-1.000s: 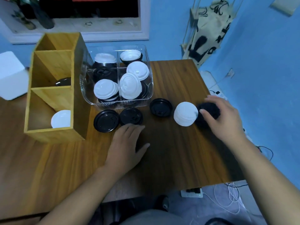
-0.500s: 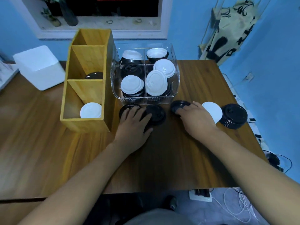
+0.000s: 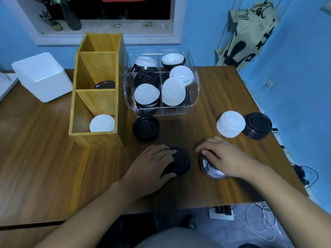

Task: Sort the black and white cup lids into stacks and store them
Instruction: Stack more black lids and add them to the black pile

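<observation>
Blue walls close in behind the brown desk [image 3: 44, 158] that I am looking down on. I have the left hand [image 3: 152, 163] curled round a black lid [image 3: 180, 163] near the front middle of the desk, with the thumb on its near edge. The right hand [image 3: 225, 158] is just beside it, fingers bent over the far rim of a shiny dark lid [image 3: 211, 172], gripping it on the wood. A loose black lid [image 3: 146, 127] lies alone further back, in front of the clear bin [image 3: 194, 99], which is full of mixed black and white lids. To the right, a white stack [image 3: 230, 126] and a black stack [image 3: 258, 125] stand side by side, touching. The wooden rack [image 3: 96, 139] on the left has one white lid [image 3: 102, 123] in its near slot and a half-hidden dark lid [image 3: 104, 84] in the middle slot.
</observation>
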A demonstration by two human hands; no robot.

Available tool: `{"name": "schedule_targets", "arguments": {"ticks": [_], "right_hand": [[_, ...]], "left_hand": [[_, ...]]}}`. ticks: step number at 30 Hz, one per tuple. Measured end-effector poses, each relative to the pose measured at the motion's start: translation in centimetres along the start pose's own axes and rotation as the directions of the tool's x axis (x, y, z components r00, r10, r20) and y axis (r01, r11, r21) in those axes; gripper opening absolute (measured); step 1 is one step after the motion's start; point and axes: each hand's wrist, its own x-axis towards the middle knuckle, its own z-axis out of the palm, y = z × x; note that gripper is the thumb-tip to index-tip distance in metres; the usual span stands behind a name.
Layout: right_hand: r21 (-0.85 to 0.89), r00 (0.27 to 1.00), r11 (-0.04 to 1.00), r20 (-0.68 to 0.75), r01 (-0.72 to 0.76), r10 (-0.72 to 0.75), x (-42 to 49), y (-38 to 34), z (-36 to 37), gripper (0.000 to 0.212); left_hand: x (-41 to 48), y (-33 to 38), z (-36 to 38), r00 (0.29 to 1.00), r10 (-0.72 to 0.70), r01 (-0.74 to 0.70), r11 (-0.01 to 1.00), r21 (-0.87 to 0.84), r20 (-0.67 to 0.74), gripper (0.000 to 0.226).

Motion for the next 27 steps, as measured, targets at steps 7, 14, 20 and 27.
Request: {"name": "schedule_targets", "arguments": {"ticks": [7, 14, 20, 27], "right_hand": [[0.082, 0.92, 0.996, -0.385, -0.043, 0.072, -2.9, -0.2, 2.1, 0.037], [0.065, 0.892, 0.969, -0.38, -0.239, 0.245, -6.2, 0.3, 4.6, 0.076], [0.143, 0.899, 0.977, -0.389, -0.156, 0.2, -6.1, 0.7, 4.6, 0.048], [0.194, 0.928, 0.972, -0.318, -0.135, 0.192, -5.8, 0.8, 3.3, 0.047]], "left_hand": [[-0.3, 0.0, -0.9, 0.996, -0.084, 0.082, 0.975, -0.208, -0.001, 0.052], [1.1, 2.9, 1.5, 0.913, -0.403, 0.4, 0.915, -0.054, -0.062, 0.093], [2.3, 2.0, 0.0, 0.966, -0.22, 0.249, 0.933, -0.258, 0.136, 0.089], [1.2, 0.1, 1.1, 0.975, -0.217, 0.221, 0.927, -0.304, 0.047, 0.095]]}}
